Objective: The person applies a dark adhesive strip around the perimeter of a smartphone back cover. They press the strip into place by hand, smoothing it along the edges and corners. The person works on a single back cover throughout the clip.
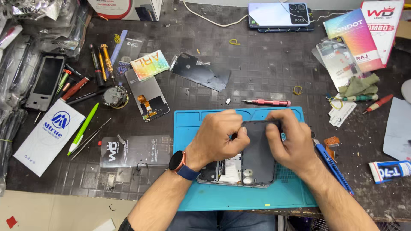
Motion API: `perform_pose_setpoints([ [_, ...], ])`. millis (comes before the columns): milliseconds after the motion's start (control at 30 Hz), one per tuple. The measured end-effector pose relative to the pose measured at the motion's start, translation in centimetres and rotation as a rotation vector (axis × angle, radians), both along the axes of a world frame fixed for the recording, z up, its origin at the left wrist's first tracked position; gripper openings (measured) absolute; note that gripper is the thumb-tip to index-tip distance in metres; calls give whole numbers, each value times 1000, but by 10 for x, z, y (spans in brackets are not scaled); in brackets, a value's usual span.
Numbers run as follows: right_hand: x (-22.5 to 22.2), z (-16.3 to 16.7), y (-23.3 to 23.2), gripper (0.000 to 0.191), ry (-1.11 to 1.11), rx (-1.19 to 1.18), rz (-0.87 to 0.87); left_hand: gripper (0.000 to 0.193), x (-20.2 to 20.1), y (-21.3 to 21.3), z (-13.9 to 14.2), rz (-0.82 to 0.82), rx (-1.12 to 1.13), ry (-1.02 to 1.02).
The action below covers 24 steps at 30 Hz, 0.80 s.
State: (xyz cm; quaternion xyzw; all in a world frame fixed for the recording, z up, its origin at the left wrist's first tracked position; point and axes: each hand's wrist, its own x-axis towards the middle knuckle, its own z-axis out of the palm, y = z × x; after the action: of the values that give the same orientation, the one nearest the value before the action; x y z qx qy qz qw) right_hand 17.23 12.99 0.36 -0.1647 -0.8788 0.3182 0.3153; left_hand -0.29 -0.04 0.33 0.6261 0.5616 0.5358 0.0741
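A dark phone back cover (258, 155) lies tilted over an opened phone body (229, 171) on a blue work mat (239, 196). My left hand (219, 136) pinches the cover's top left edge. My right hand (287, 141) grips its top right corner. The phone's circuit boards show beneath the cover at the lower left. A watch is on my left wrist.
A pink screwdriver (266, 102) lies just beyond the mat. A loose phone screen (147, 96), a black panel (201, 71), pens and screwdrivers (100, 62) sit at the left. A blue phone (280, 16) lies at the back, coloured boxes (357, 36) at the right, a blue cutter (332, 164) beside the mat.
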Motion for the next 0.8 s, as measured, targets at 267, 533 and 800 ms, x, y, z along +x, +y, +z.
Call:
perform_pose_setpoints([
  [267, 14, 7, 5, 22, -24, -79, 1, 24, -2, -1, -7, 40, -22, -116],
  [533, 15, 21, 9, 18, -42, -90, -77, 24, -8, 0, -17, 6, 22, -228],
  [800, 12, 20, 9, 11, -172, -194, -6, 25, -6, 0, -21, -25, -28, -210],
])
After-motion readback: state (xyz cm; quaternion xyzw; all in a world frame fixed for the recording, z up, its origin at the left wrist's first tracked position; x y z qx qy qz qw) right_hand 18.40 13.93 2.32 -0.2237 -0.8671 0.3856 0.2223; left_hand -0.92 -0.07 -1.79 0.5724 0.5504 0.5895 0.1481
